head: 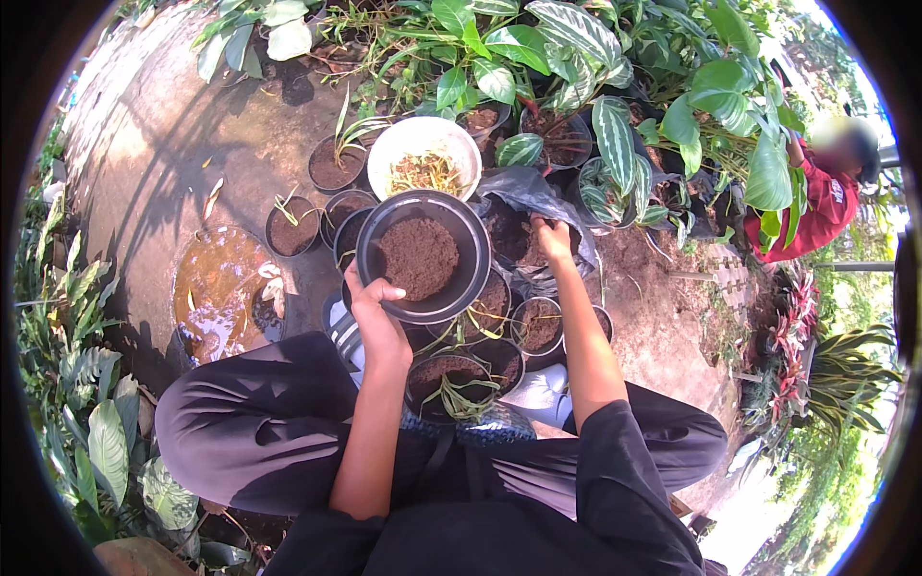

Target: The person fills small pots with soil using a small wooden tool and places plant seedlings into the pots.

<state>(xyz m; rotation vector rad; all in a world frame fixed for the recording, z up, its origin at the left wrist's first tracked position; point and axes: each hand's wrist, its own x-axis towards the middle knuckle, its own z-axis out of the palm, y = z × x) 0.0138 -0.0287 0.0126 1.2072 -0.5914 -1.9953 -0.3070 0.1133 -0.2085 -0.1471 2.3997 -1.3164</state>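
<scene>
My left hand (pixel 378 313) grips the near left rim of a black plastic pot (pixel 472 252), its thumb over the edge. Brown soil (pixel 419 258) covers the bottom of this pot. My right hand (pixel 553 237) reaches into an open dark plastic bag (pixel 522 186) of soil; its fingertips are partly hidden, and whether they hold soil I cannot tell. Behind the held pot stands a white tub (pixel 461 144) with yellowish plant cuttings (pixel 425 173). Nearer my lap, a potted plant with drooping narrow leaves (pixel 461 396) stands among several small soil-filled pots (pixel 539 325).
Several small pots (pixel 292 225) stand left of the tub. A round basin of murky water (pixel 223 288) lies farther left. Leafy potted plants (pixel 562 137) crowd the far side. At the far right is another person in a red top (pixel 821 201).
</scene>
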